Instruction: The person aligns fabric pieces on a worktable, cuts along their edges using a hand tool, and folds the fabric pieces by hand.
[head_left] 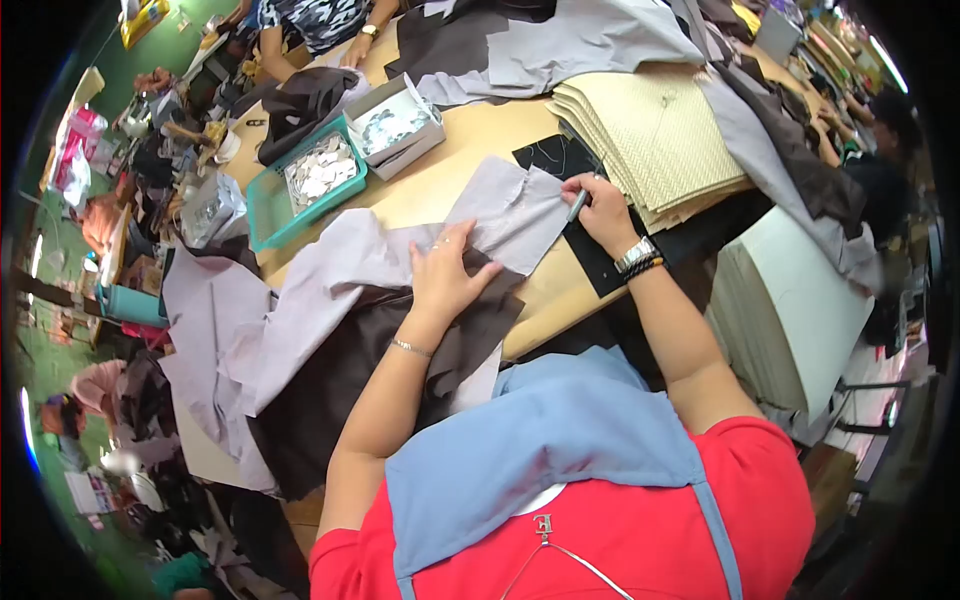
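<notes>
My left hand point(447, 272) lies with its fingers spread on a light grey-lilac cloth point(330, 262), holding nothing. My right hand point(597, 207) is closed around a small silvery tool point(577, 205), perhaps a pen or snips, at the right corner of a light cloth panel point(512, 212). Dark brown cloth point(335, 420) lies beneath and below my left hand and hangs over the table's near edge. A black sheet point(596, 262) sits under and beside my right hand.
A teal tray point(257, 222) with pale pieces and a white box point(432, 135) stand at the left of the wooden table point(480, 132). Stacked yellowish sheets point(655, 140) lie at the right, with a white stack point(795, 310) lower down. A co-worker's hand point(358, 50) rests across the table.
</notes>
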